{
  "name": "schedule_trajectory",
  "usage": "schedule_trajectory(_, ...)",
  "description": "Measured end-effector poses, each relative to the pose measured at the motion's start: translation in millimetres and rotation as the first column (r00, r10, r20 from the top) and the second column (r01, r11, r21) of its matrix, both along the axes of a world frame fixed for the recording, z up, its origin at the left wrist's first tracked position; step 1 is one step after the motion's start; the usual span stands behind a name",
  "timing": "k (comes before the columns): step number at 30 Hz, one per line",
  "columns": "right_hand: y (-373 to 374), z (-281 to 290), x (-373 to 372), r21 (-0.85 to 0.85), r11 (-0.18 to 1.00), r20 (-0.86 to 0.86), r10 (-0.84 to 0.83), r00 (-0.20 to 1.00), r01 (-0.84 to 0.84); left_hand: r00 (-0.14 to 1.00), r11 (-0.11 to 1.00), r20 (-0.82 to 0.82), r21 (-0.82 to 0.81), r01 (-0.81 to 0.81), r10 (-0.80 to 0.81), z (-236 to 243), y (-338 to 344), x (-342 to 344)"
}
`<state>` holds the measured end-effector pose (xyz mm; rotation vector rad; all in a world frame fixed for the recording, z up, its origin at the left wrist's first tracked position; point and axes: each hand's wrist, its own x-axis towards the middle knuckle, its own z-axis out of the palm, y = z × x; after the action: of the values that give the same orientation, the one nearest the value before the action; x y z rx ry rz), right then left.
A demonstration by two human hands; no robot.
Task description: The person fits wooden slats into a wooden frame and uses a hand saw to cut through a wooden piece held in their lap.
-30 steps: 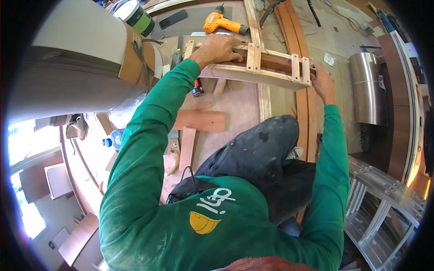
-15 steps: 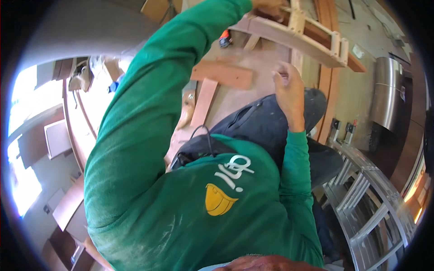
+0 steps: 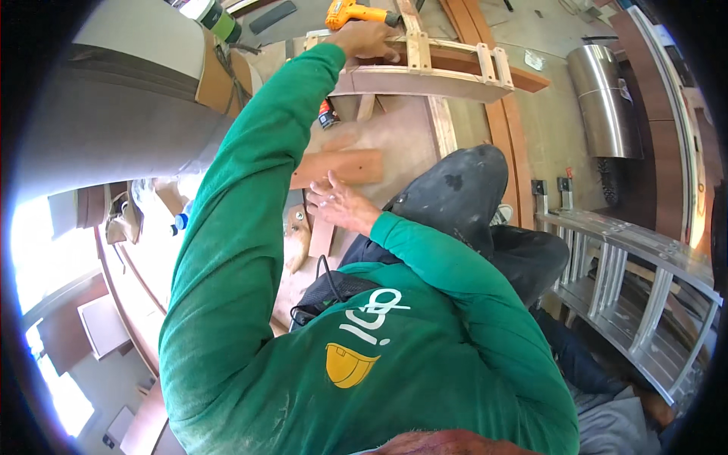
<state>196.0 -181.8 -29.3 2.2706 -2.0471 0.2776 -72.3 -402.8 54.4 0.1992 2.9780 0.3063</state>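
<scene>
My left hand (image 3: 369, 41) reaches far forward to the long wooden box frame (image 3: 447, 83). Its fingers bend down into the frame's open channel; what they hold, if anything, is hidden. Just beyond it lies a yellow-orange power drill (image 3: 353, 13). My right hand (image 3: 343, 206) is open, fingers spread, above the wood in front of me and holding nothing visible. Around it are a short reddish-brown board (image 3: 356, 165), a narrow wooden strip (image 3: 321, 238) partly under the hand, and a handsaw (image 3: 298, 241) whose wooden handle shows.
A dark can with a red band (image 3: 327, 114) stands near the frame. Long brown planks (image 3: 502, 125) run along the right. An aluminium ladder (image 3: 618, 246) is at the right, near a steel cylinder (image 3: 603, 98). Upper left stands a green-and-black container (image 3: 216, 19).
My right hand has swung left from over my knee to above the boards, its fingers now spread. My left hand stays at the box frame. The view has shifted, bringing the drill into sight.
</scene>
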Motion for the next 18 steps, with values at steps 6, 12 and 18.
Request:
schedule_trajectory(6,73,85,-56,0.177,0.977,0.323,-0.173,0.930,0.121,1.000,1.000,-0.019,-0.002,0.011,-0.011,5,8,3)
schedule_trajectory(12,197,145,-162,0.229,0.632,0.633,-0.675,0.380,0.740,0.999,0.999,-0.024,-0.012,-0.031,0.031,7,6,16)
schedule_trajectory(18,287,169,-251,0.304,0.474,0.917,-0.380,-0.120,0.826,0.998,0.999,-0.054,0.032,-0.022,0.024,15,16,19)
